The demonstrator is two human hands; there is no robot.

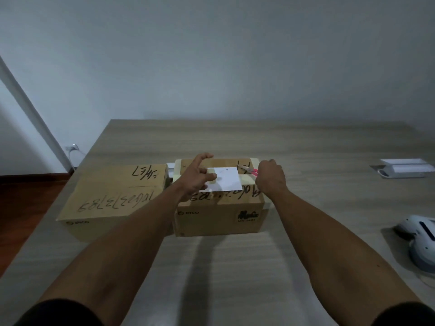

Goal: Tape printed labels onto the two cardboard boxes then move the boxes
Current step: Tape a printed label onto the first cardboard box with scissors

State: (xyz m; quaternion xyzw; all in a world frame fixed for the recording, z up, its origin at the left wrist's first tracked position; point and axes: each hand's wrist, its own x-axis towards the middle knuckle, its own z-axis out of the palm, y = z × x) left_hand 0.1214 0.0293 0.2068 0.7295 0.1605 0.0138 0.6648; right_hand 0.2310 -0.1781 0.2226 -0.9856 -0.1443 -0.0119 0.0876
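Two brown cardboard boxes stand side by side on the wooden table. The left box (110, 196) bears black handwriting and has no label on it. On top of the right box (219, 215) lies a white printed label (227, 178), with beige tape strips along the box top. My left hand (196, 176) rests on the label's left edge, thumb pressing a piece of tape (211, 175) there, fingers spread above. My right hand (270, 177) is curled round pink-handled scissors (249, 171) at the label's right edge, blades pointing left.
A white flat box (404, 170) lies at the table's far right. A white rounded device (421, 241) sits at the right edge, nearer me. White paper (170, 169) shows between the two boxes. Left of the table are a dark wooden floor and a wall socket (71, 147).
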